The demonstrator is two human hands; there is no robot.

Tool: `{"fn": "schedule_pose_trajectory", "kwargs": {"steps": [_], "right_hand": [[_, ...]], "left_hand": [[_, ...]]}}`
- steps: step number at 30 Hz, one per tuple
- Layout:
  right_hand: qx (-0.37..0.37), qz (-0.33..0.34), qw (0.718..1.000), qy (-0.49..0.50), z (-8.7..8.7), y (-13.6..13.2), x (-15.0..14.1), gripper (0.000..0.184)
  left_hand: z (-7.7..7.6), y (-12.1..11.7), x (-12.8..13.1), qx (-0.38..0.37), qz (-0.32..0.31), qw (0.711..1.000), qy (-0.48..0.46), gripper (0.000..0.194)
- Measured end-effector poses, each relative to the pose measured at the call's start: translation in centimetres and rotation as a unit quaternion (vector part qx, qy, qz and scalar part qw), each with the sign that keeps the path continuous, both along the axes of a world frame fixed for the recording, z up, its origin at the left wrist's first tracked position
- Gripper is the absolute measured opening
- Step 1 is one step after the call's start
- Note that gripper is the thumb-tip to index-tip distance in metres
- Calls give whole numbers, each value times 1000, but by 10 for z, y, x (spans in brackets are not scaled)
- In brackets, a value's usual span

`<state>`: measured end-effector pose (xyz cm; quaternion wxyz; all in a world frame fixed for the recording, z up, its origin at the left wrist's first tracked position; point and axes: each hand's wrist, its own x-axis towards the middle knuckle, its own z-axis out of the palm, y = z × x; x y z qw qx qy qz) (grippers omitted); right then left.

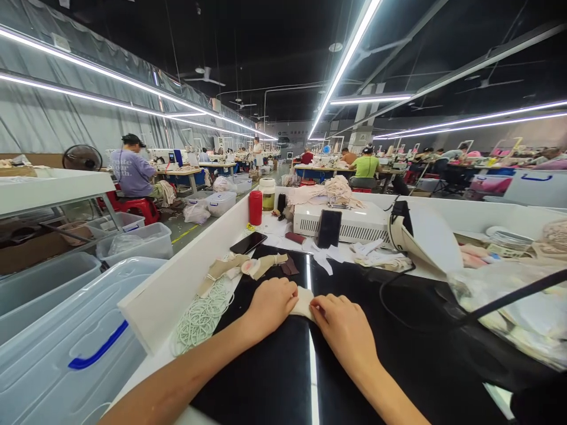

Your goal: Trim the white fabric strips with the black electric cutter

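Note:
A small piece of cream fabric (303, 302) lies on the glossy black tabletop (266, 378) between my two hands. Its left end is pinched in my left hand (273, 302), fingers curled over it. At the opposite end, my right hand (343, 319) grips the edge between thumb and fingertips. Parts of the fabric are hidden under the fingers. Just beyond my left hand sit tan fabric scraps (261, 265) and a dark brown scrap (289, 265). A heap of pale green cord (204, 313) lies left of my left forearm.
Along the back stand a white vented machine (341, 221), an upright phone (329, 229), a red bottle (255, 208) and a jar (267, 195). Another phone (248, 242) lies flat. A black cable (394, 301) and plastic bag (518, 307) are at right. Lidded bins (80, 330) stand left.

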<state>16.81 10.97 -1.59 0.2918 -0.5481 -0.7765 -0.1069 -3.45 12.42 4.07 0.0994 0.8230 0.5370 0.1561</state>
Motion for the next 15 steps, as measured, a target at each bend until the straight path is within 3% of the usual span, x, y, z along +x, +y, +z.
{"fn": "schedule_pose_trajectory", "kwargs": {"steps": [7,11,15], "right_hand": [[62,36,997,-31,6,-8,3,25],[103,74,992,-19,16,-41,12,34],[112,172,978,33,0,-83,58,34]], "left_hand": [[-10,5,-1,39,-3,999,36,11],[-10,4,-4,73,-11,997,30,10],[-6,-5,-4,112,-26,993,20,12]]}}
